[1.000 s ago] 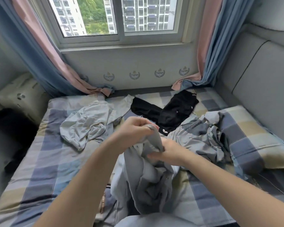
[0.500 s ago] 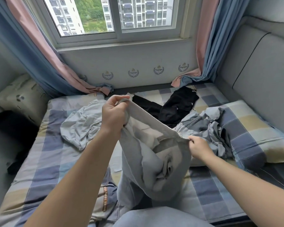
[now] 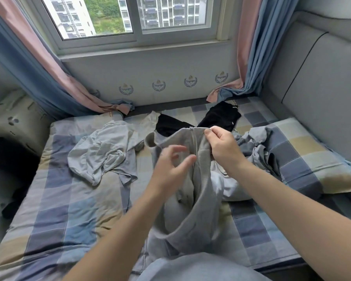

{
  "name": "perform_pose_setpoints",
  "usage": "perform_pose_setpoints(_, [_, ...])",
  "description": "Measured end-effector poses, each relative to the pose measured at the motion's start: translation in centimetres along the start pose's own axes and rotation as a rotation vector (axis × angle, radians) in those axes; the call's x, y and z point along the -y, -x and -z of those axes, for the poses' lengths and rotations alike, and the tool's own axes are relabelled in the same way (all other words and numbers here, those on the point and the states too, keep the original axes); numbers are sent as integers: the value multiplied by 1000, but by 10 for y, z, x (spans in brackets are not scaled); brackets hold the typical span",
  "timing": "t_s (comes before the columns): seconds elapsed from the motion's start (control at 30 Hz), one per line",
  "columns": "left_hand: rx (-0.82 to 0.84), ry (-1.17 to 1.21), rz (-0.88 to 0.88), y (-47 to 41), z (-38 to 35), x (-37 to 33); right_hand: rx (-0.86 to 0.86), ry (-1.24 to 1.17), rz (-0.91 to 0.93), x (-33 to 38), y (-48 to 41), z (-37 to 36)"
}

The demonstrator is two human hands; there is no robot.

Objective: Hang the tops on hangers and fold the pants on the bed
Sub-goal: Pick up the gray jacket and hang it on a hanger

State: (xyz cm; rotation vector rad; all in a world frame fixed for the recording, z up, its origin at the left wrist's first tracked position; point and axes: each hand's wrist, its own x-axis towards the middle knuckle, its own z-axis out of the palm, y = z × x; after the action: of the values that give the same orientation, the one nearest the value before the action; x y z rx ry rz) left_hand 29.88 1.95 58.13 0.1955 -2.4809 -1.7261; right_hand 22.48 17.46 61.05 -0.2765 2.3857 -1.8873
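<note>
Grey zip-up garment (image 3: 204,175) hung at centre frame over the checked bed (image 3: 69,209), its top edge pinched by the right hand (image 3: 221,147). The left hand (image 3: 168,169) had just let go, its fingers (image 3: 178,148) loosely spread and holding nothing, near the zip. It was likely being straightened for a hanger.

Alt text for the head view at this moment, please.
The right hand pinches the top edge of a grey zip-front fabric garment, holding it up over a blue-and-beige checked bed, while the left hand hovers, fingers loose, beside its zip. A crumpled pale grey top and a black garment lie behind.
</note>
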Motion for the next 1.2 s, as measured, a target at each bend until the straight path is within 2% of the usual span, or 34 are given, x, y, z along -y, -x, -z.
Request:
perform_pose_setpoints(0.1, [116, 60, 6, 21, -24, 2, 17, -21, 27, 23, -1, -4])
perform_pose_setpoints(0.2, [143, 34, 41, 32, -35, 8, -18, -97, 22, 44, -4, -4])
perform_pose_setpoints(0.33, [13, -72, 79, 30, -29, 20, -81, -179, 27, 63, -14, 6])
perform_pose_setpoints(0.5, [-81, 2, -58, 9, -4, -4, 7, -350, -62, 64, -18, 17])
perform_pose_setpoints(0.63, [-136, 143, -18, -4, 8, -28, 103, -288, -58, 48, -9, 23])
perform_pose_setpoints(0.73, [-179, 182, 75, -9, 17, -35, 200, -209, -34, 24, 8, 21])
perform_pose_setpoints(0.9, [-101, 415, 191, -1, 18, -53, 360, 2, -139, -36, 53, -15])
perform_pose_setpoints(1.0, [-61, 490, 230, -2, 17, -65, 287, 42, -205, -64, 55, -25])
perform_pose_setpoints(1.2, [-3, 589, 185, -10, 41, -72, 274, 364, -289, -107, 50, -4])
